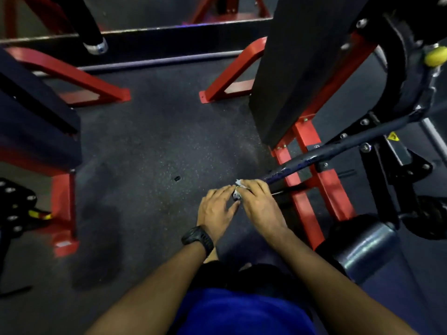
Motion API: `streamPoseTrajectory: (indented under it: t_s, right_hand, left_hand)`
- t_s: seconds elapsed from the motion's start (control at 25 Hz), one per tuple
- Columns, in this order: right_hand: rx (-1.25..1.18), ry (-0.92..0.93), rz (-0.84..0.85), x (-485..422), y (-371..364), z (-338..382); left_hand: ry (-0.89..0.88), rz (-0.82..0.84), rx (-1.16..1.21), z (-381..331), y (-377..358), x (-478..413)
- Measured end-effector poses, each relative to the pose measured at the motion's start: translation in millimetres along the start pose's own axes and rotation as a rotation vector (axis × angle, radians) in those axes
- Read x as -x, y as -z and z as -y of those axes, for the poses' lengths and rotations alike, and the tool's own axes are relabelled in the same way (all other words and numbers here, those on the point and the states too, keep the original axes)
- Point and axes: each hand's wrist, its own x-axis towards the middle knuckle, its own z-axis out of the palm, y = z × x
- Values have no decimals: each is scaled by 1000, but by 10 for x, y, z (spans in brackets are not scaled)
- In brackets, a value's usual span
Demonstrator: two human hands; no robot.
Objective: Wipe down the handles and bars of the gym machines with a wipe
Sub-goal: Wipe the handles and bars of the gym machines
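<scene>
A dark machine bar [314,157] slants from the upper right down toward the middle of the view. Its near end is covered by my right hand [260,204], which grips it with a white wipe [239,183] bunched under the fingers. My left hand [215,209], with a black watch on the wrist, lies beside the bar's silvery end cap [236,196], fingers straight and touching it. Most of the wipe is hidden under my right hand.
The machine's red frame [307,189] and tall black pad [297,68] stand at right, with a yellow knob [435,56] and a round padded roller [367,247]. Another red-framed machine [63,209] stands at left. Dark speckled rubber floor [150,146] lies between.
</scene>
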Motion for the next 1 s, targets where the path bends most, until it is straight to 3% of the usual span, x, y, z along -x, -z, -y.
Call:
streamPoseTrajectory:
  t_s: [0.12, 0.28, 0.44, 0.6, 0.72, 0.76, 0.88, 0.92, 1.0]
  right_hand:
    - [114, 132, 50, -22, 112, -233]
    - [55, -90, -100, -147, 157, -356]
    - [145, 306, 38, -38, 98, -368]
    - [139, -8, -117, -215, 252, -592]
    - [211, 386, -26, -59, 77, -382]
    - [196, 400, -4, -65, 113, -448]
    - [134, 40, -189, -128, 236, -589]
    - [165, 47, -174, -98, 186, -530]
    - [232, 322, -105, 50, 63, -437]
  left_hand:
    - [15, -74, 24, -1, -132, 10]
    - [43, -189, 11, -16, -244, 54]
    - [69, -240, 7, -68, -339, 104]
    - [67, -263, -23, -97, -343, 139]
    - [19, -284, -98, -72, -334, 162]
    - [2, -286, -115, -68, -325, 172]
    - [-45, -278, -140, -57, -304, 179]
    - [-60, -280, -150, -50, -305, 182]
    - [-93, -301, -179, -43, -318, 197]
